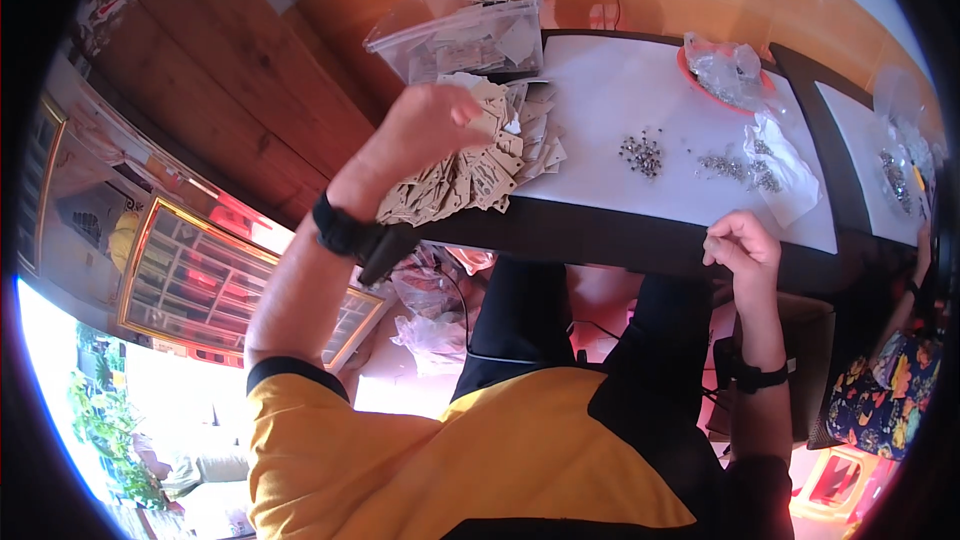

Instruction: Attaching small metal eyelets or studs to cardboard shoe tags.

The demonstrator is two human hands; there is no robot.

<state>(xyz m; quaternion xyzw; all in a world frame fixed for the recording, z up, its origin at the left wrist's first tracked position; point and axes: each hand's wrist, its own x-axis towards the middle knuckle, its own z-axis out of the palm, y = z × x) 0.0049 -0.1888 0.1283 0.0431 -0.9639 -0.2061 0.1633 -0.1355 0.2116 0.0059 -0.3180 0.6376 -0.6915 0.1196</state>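
My left hand (pixel 425 130) is raised over a heap of beige cards (pixel 455 180) at the table's left end. Its fingers are curled in; whatever they hold, if anything, is hidden. At the table's front right edge, my right hand (pixel 745 243) has its thumb and fingers drawn together in a pinch, with nothing I can make out between them. Beyond it on the white table covering (pixel 590 90) lie a small pile of dark shiny bits (pixel 640 154) and a scatter of silvery bits (pixel 728 167). More silvery bits rest by a crumpled white sheet (pixel 788 175).
A clear plastic bin (pixel 475 40) of cards stands behind the heap. An orange-red dish (pixel 688 70) with a plastic bag sits at the back right. Another person's arm (pixel 905 305) reaches to a second table at far right. An orange stool (pixel 835 480) stands below.
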